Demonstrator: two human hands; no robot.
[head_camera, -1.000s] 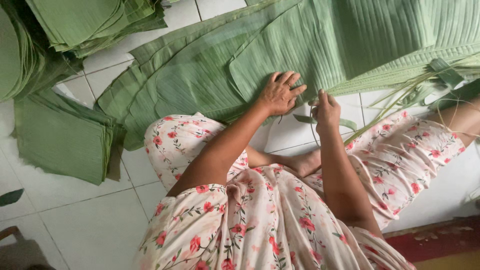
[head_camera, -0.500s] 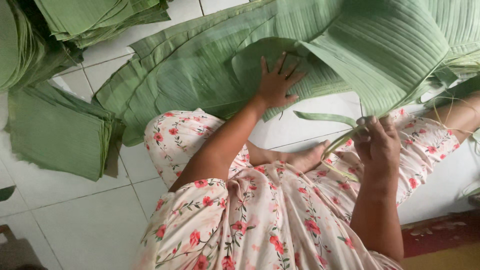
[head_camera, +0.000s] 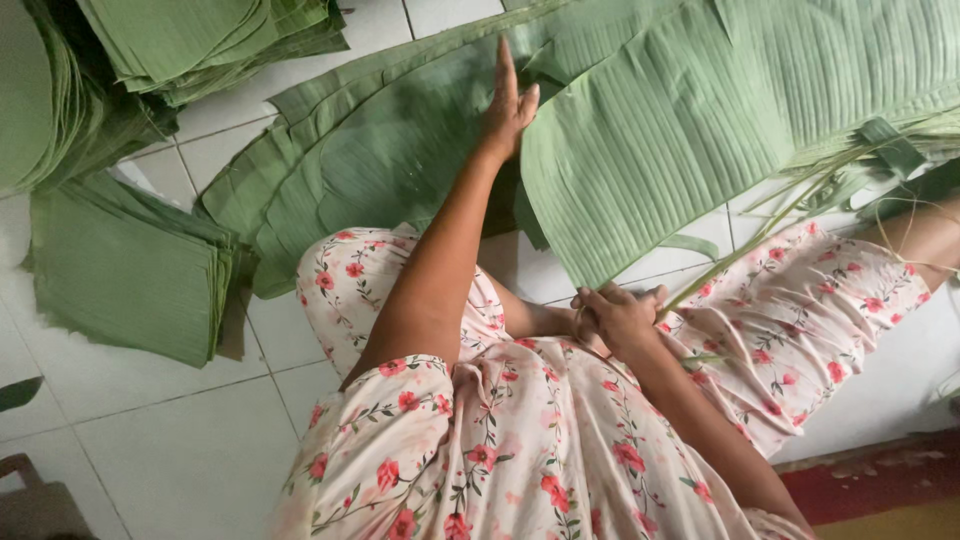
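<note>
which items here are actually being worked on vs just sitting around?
In hand:
- left hand lifting the edge of the big banana leaf
- right hand gripping the leaf's thin midrib strip
- second long leaf underneath

Lying about:
- stack of cut leaf squares
- leaf piles at top left
- white tiled floor

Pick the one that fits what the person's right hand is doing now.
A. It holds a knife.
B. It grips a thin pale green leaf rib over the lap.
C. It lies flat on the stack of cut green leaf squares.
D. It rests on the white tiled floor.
B: the right hand is closed on the thin pale green leaf rib that runs up to the large green banana leaf, above the lap.
</note>
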